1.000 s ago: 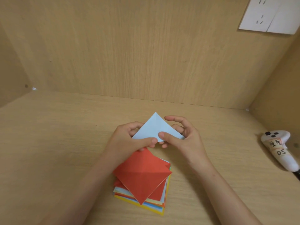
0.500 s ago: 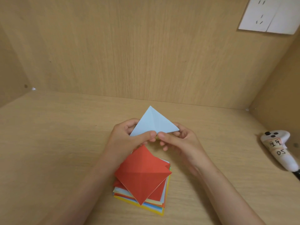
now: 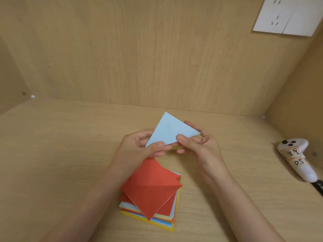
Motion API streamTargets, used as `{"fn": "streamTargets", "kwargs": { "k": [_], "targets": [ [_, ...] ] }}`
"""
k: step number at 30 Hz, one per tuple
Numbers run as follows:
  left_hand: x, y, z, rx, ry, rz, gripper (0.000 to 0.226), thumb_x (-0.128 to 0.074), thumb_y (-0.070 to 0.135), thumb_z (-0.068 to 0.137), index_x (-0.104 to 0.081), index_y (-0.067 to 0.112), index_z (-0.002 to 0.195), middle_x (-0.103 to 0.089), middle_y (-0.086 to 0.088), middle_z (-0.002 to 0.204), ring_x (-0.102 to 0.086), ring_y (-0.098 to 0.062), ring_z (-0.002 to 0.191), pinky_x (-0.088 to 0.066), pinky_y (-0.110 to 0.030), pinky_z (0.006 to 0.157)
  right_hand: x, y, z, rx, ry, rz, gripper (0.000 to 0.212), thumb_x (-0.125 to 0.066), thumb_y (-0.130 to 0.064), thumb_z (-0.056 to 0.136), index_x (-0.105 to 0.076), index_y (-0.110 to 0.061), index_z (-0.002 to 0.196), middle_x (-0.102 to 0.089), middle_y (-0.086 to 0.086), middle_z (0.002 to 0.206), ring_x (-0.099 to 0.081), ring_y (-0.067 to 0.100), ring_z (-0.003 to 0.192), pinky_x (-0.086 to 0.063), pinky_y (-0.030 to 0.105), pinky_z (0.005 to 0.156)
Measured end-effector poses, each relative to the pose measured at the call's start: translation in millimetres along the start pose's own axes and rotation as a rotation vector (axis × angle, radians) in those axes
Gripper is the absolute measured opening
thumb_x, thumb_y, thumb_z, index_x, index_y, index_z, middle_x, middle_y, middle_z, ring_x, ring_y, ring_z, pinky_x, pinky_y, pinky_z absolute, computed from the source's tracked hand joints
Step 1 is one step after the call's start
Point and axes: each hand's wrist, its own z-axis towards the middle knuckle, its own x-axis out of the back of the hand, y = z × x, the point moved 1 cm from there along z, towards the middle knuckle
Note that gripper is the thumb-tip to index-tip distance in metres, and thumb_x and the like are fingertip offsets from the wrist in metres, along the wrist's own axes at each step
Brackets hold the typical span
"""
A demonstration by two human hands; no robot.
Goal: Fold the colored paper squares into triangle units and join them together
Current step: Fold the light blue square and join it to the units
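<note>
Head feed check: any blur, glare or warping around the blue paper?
Head view: light even, no glare; the light blue paper triangle is crisp where the left hand and right hand pinch it; the wide-angle lens skews the wall socket plate at the corner.

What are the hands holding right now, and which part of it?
A light blue folded paper triangle: the left hand pinches its lower left corner, the right hand pinches its lower edge nearer the right corner.

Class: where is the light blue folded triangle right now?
Head view, centre: the light blue triangle is pinched between the left hand and right hand, beyond the red sheet.
</note>
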Motion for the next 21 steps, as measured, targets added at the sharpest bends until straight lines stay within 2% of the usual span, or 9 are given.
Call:
{"fn": "streamTargets", "kwargs": {
  "k": [4,8,13,18,21],
  "targets": [
    [2,-1,0,-0.009,-0.084,-0.040,0.026,-0.054,-0.005,0.088,-0.061,0.010,0.108,-0.074,-0.007,0.099,-0.071,-0.020,0.092,-0.055,-0.019,0.070,3,0,2,0.032,0.022,0.106,0.029,-0.062,-0.011,0.086,-0.060,-0.008,0.114,-0.065,0.023,0.079,-0.070,0.017,0.066,-0.056,0.023,0.066],
    [4,-2,0,-0.021,-0.164,-0.085,0.035,-0.051,0.000,0.089,-0.052,0.006,0.123,-0.070,-0.013,0.111,-0.068,-0.025,0.101,-0.055,-0.024,0.078,6,1,4,0.040,0.012,0.191,0.028,-0.050,-0.010,0.095,-0.058,0.002,0.118,-0.073,0.008,0.087,-0.070,0.013,0.071,-0.056,0.023,0.061],
    [4,-4,1,-0.026,-0.274,-0.107,0.046,-0.049,0.005,0.088,-0.044,0.014,0.133,-0.065,-0.011,0.121,-0.063,-0.027,0.111,-0.053,-0.026,0.085,9,-1,5,0.065,0.039,0.266,0.026,-0.043,-0.011,0.098,-0.057,-0.004,0.119,-0.071,0.008,0.071,-0.068,0.017,0.061,-0.057,0.024,0.062],
    [4,-4,0,0.002,-0.327,-0.104,0.048,-0.048,0.006,0.088,-0.041,0.016,0.134,-0.065,-0.010,0.123,-0.062,-0.027,0.113,-0.052,-0.027,0.087,11,-1,5,0.106,0.060,0.259,0.030,-0.038,-0.006,0.098,-0.057,-0.014,0.119,-0.069,0.010,0.071,-0.067,0.022,0.060,-0.057,0.026,0.061],
    [5,-3,0,0.025,-0.299,-0.076,0.046,-0.053,0.010,0.086,-0.046,0.017,0.131,-0.067,-0.010,0.119,-0.063,-0.026,0.111,-0.053,-0.030,0.088,11,-1,5,0.119,0.083,0.223,0.033,-0.036,-0.004,0.098,-0.058,-0.016,0.119,-0.069,0.008,0.069,-0.066,0.021,0.057,-0.056,0.025,0.059]
  ]
}}
